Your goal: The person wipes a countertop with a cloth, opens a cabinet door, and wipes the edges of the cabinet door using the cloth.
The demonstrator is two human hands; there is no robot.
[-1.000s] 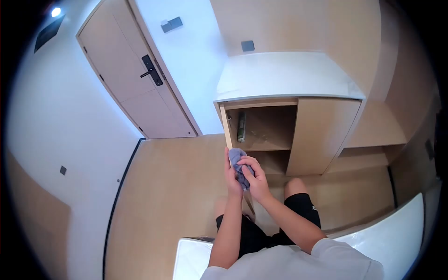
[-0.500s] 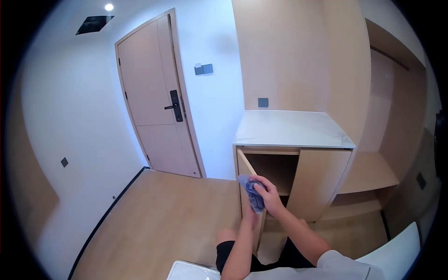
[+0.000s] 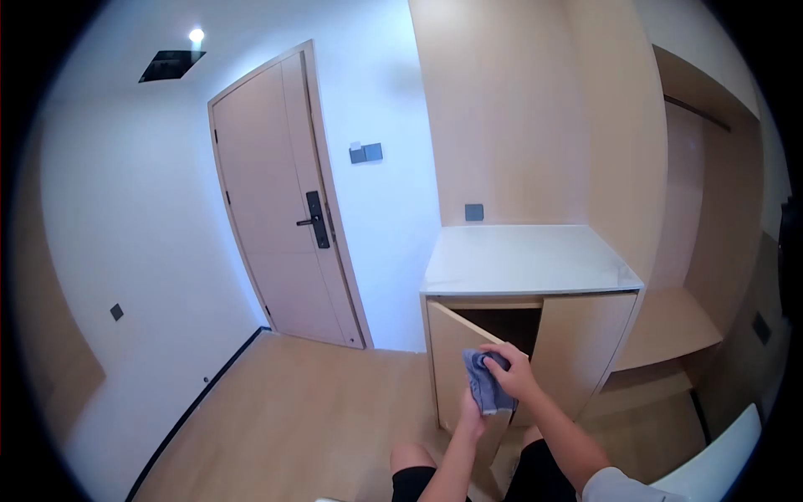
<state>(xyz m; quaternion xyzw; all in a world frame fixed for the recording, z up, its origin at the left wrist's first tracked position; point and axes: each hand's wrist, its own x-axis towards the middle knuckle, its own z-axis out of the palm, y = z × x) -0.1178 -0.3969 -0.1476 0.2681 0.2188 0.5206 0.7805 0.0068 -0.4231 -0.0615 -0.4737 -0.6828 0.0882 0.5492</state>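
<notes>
A crumpled grey-blue cloth is bunched between my two hands, in front of the cabinet's left door. My right hand grips its upper right side with bent fingers. From below, my left hand holds the lower left part; the cloth hides some of its fingers. That wooden door stands ajar, its free edge close to my right hand, and a dark interior shows behind it. The right cabinet door is closed.
A white marbled top covers the cabinet. To the right is an open wardrobe with a low shelf and a hanging rail. A room door is at the left. A white curved edge shows at lower right.
The left cabinet door has swung partway toward closed, narrowing the opening. Both hands and the cloth have moved right and down in the picture. The view has tilted upward.
</notes>
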